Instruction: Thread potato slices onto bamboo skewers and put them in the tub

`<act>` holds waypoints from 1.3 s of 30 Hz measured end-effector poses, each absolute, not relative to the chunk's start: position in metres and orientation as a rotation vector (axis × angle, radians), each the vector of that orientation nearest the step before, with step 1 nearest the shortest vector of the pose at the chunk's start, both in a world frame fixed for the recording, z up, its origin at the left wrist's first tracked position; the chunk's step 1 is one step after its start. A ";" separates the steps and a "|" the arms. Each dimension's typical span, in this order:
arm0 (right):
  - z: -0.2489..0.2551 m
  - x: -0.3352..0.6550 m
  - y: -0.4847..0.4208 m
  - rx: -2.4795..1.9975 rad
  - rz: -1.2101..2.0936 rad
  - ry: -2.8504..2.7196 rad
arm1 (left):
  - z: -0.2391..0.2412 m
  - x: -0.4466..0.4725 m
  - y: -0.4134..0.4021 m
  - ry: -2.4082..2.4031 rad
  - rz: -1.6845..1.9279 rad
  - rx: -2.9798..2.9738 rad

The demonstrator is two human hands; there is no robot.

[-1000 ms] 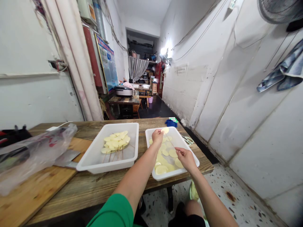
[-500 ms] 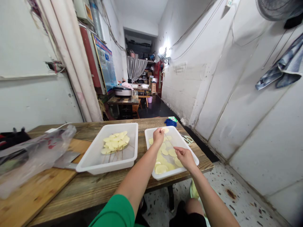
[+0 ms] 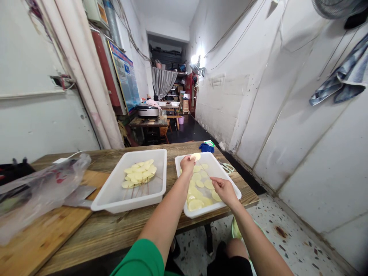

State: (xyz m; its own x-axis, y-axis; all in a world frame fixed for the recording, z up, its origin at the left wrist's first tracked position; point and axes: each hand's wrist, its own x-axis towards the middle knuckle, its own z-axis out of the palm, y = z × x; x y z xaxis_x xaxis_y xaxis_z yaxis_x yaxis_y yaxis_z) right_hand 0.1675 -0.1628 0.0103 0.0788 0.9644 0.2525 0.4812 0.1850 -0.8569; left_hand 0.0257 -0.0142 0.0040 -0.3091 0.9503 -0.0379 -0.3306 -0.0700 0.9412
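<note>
Over the far side of the right tray (image 3: 188, 213), my left hand (image 3: 188, 164) pinches a thin pale potato slice (image 3: 196, 156). My right hand (image 3: 224, 188), lower and to the right, is closed on the near end of a thin wooden skewer (image 3: 204, 169), which points up toward the slice. Whether the tip is in the slice I cannot tell. Several loose round slices (image 3: 198, 180) lie flat in the tray below my hands. In the left tray (image 3: 115, 209), skewered slices (image 3: 140, 173) are heaped together, their sticks pointing toward me.
A wooden board (image 3: 54, 226) holds a cleaver (image 3: 80, 195) and a clear plastic bag (image 3: 48, 188) on the left. Scissors (image 3: 228, 167) and a blue cloth (image 3: 206, 147) lie beyond the right tray. Under the table's right end stands a green-rimmed container (image 3: 236, 230).
My left hand has shifted slightly left with the slice, which now shows more of its face. My right hand stays nearly in place. The whole view has moved a little.
</note>
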 end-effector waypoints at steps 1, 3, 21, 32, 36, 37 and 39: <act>0.010 0.167 -0.163 -1.435 0.658 -1.548 | 0.006 0.026 -0.015 1.119 1.578 0.733; 0.008 0.168 -0.162 -1.439 0.651 -1.561 | 0.009 0.027 -0.017 1.061 1.562 0.633; 0.005 0.168 -0.160 -1.429 0.629 -1.574 | 0.001 0.024 -0.013 1.151 1.521 0.732; 0.005 0.169 -0.161 -1.424 0.598 -1.587 | -0.001 0.023 -0.012 1.169 1.530 0.804; 0.002 0.169 -0.158 -1.439 0.608 -1.581 | 0.003 0.024 -0.017 1.180 1.572 0.931; 0.001 0.169 -0.157 -1.447 0.604 -1.577 | 0.004 0.024 -0.018 1.182 1.581 0.976; -0.001 0.169 -0.156 -1.468 0.591 -1.575 | 0.005 0.025 -0.021 1.189 1.583 1.043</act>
State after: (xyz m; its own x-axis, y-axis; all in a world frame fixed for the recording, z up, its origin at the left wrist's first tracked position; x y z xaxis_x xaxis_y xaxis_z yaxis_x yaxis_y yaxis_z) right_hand 0.1693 -0.1557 -0.0006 0.0838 0.9577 0.2754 0.5400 0.1886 -0.8202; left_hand 0.0253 -0.0206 0.0053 -0.2667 0.9567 0.1163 -0.1550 -0.1617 0.9746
